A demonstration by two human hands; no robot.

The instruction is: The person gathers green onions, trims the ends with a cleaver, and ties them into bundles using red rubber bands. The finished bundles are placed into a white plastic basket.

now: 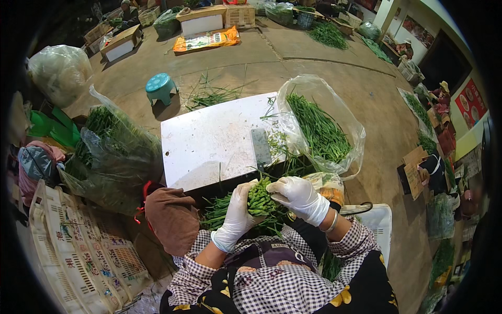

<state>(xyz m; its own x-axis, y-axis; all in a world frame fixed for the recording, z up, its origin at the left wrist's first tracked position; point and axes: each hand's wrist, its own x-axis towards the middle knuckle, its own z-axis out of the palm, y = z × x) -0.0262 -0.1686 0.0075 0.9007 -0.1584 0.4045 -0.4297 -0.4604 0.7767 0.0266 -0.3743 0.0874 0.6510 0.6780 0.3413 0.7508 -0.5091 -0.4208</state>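
My left hand, in a white glove, is wrapped around a bunch of green flowering chives with the bud ends bunched together facing up. My right hand, also gloved, has its fingers curled against the right edge of the buds; whether a stem is pinched between them is hidden. More green stalks lie over my lap below the bunch. Just beyond my hands is a white board, with a cleaver flat on it, its handle end towards me. Bits of trimmed buds are scattered beside the blade.
An open clear plastic bag of chives rests at the board's right end. Left stand a large bag of greens and white plastic crates. A blue stool and loose stalks are beyond the board. Other people sit at right.
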